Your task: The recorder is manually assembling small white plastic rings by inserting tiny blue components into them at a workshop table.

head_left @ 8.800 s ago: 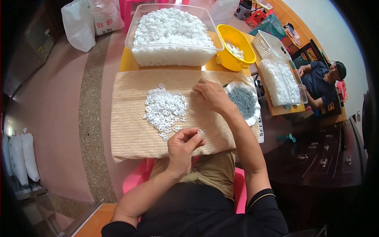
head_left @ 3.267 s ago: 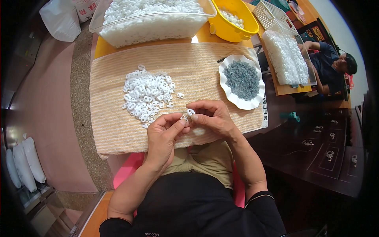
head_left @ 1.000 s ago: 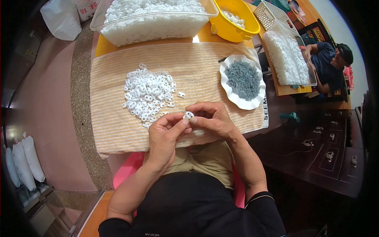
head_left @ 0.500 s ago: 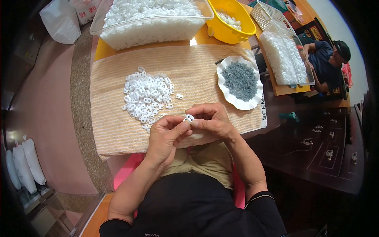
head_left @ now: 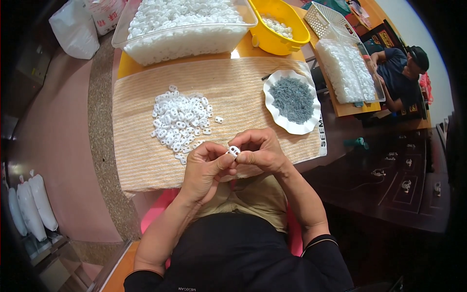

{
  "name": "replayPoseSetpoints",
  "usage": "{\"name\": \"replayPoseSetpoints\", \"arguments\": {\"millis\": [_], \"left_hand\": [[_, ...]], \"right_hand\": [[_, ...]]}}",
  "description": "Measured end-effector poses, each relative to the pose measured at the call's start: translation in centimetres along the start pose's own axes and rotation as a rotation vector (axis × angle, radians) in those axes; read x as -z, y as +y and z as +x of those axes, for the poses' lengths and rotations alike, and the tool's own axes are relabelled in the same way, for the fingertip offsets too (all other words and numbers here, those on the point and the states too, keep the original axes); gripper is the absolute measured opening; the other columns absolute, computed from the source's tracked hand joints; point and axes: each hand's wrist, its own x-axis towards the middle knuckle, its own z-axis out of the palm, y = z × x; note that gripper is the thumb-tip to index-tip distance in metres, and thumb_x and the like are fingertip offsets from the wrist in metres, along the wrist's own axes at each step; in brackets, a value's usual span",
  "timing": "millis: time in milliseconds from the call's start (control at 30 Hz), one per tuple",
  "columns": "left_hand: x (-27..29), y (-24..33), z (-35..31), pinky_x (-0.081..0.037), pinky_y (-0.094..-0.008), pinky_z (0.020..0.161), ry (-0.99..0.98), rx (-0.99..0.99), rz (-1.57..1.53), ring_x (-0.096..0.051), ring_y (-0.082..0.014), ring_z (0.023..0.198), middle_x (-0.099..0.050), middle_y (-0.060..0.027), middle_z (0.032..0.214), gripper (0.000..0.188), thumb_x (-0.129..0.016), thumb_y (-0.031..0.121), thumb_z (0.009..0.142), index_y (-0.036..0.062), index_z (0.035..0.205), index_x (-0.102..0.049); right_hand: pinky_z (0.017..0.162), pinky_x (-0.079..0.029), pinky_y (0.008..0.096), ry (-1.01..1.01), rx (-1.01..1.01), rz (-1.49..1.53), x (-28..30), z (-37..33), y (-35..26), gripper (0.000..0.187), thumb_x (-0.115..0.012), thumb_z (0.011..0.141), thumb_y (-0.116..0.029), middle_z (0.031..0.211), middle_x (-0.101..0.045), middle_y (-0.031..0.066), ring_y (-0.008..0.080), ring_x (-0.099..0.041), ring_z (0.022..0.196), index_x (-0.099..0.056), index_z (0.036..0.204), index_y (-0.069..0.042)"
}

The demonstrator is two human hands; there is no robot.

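A small white plastic cord-lock piece (head_left: 234, 151) with two holes is pinched between my two hands, near the table's front edge. Thumb and fingers of my left hand (head_left: 206, 165) close on its left side. From the right, my right hand (head_left: 263, 152) grips the same piece between thumb and forefinger. Just beyond my left hand, a loose pile of similar white two-hole pieces (head_left: 180, 117) lies on a striped cloth (head_left: 238, 92). A white wavy-rimmed plate (head_left: 271, 107) to the right holds a heap of tiny grey spring-like parts (head_left: 293, 100).
Along the table's far side stand a clear bin (head_left: 194, 47) full of white pieces and a yellow tub (head_left: 279, 45). Another person (head_left: 396, 73) sits at the right by a second full clear box (head_left: 343, 73). White sacks (head_left: 75, 29) stand on the floor.
The white piece has turned slightly between my fingertips, so its two holes show more clearly. Both hands keep their grip in nearly the same place.
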Motion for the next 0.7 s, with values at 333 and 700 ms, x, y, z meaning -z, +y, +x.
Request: {"name": "replayPoseSetpoints", "arguments": {"millis": [333, 700], "left_hand": [[-0.2, 0.5, -0.1, -0.057, -0.0271, 0.069, -0.035, 0.058, -0.033, -0.065, -0.0137, 0.075, -0.066, -0.0062, 0.088, 0.015, -0.069, 0.006, 0.083, 0.0064, 0.094, -0.058], [-0.3, 0.3, -0.3, -0.054, -0.0256, 0.071, -0.076, 0.044, -0.078, -0.063, -0.0132, 0.083, -0.065, -0.0052, 0.091, 0.015, -0.070, 0.007, 0.083, 0.0075, 0.091, -0.056]], "right_hand": [[0.071, -0.046, 0.0228, -0.009, 0.163, -0.108, -0.7, 0.3, 0.2, 0.026, -0.076, 0.076, -0.008, 0.091, -0.060, 0.0088, 0.0124, -0.057, 0.082, -0.066, 0.097, 0.004], [0.070, -0.045, 0.0236, 0.008, 0.221, -0.181, -1.4, 0.2, 0.3, 0.026, -0.077, 0.074, -0.007, 0.087, -0.061, 0.0081, 0.0124, -0.056, 0.080, -0.067, 0.095, 0.003]]}}
